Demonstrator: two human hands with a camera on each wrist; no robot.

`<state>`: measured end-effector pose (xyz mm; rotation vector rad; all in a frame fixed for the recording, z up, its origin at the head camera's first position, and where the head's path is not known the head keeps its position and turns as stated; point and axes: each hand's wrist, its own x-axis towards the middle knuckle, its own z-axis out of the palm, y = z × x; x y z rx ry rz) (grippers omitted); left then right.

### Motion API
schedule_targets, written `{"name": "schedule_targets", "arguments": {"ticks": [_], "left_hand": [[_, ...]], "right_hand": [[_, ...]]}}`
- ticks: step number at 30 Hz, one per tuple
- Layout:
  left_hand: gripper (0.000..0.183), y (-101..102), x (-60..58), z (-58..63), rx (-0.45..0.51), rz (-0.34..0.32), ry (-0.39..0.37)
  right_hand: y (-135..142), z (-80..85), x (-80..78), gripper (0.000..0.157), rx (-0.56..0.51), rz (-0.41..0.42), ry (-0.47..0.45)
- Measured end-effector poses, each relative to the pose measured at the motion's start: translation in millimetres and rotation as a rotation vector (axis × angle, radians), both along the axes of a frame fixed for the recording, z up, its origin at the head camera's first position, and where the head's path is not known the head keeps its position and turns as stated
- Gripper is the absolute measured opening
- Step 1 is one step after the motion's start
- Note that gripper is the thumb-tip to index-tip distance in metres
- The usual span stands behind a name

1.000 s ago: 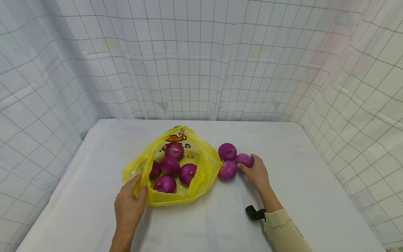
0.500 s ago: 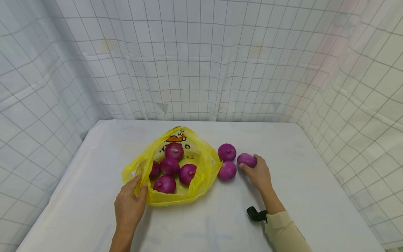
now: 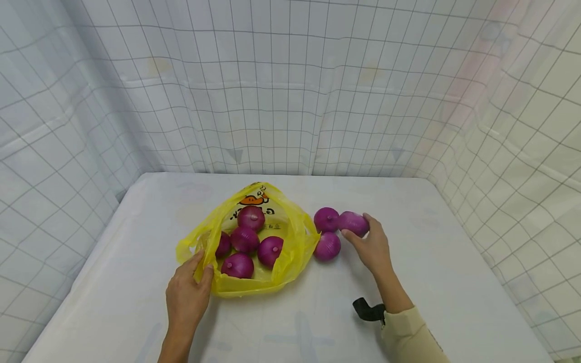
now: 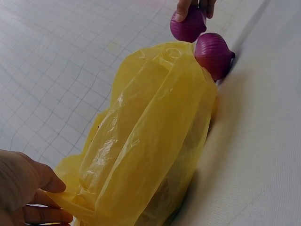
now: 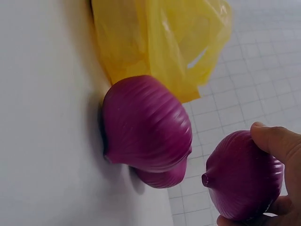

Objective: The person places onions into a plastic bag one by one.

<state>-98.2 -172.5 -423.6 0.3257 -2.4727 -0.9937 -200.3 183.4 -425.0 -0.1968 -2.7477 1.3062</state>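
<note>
My left hand [image 3: 187, 293] pinches the left edge of a yellow plastic bag [image 3: 290, 267], thumb and fingers on either side of the film. The bag lies with its mouth toward me, and several red onions [image 3: 245, 239] show inside. In my right hand [image 3: 373, 248] is another red onion [image 5: 244, 176], gripped between thumb and fingers and raised off the table in the right wrist view. Two loose onions, a back one [image 3: 326, 220] and a front one [image 3: 327, 246], sit on the table against the bag's right side. The held onion overlaps the back one in the head view.
The white-covered table [image 3: 272, 333] ends at a back edge, where a white grid-patterned curtain [image 3: 290, 101] hangs; it also closes in both sides. A black bent piece [image 3: 368, 309] sticks out by the right sleeve [image 3: 410, 335].
The right hand has lifted the onion from beside the two loose ones, first a little right, then up and slightly left. The left hand and the bag have stayed in place.
</note>
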Motion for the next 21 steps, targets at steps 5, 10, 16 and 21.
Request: {"name": "schedule_targets", "arguments": {"ticks": [5, 10, 16, 21], "left_hand": [[0.04, 1.0, -1.1, -0.6, 0.001, 0.0, 0.009], [0.039, 0.8, -0.9, -0.7, 0.004, 0.0, 0.007], [0.04, 0.8, -0.2, -0.1, 0.006, 0.0, 0.0], [0.039, 0.5, -0.3, -1.3, 0.006, 0.004, 0.011]], "right_hand": [[-13.5, 15.0, 7.3, 0.084, -0.03, 0.018, 0.025], [-27.4, 26.3, 13.3, 0.082, -0.068, 0.034, 0.056], [-41.2, 35.8, 18.8, 0.081, -0.099, 0.064, 0.104], [-52.8, 41.1, 23.3, 0.081, -0.111, 0.094, 0.122]]}}
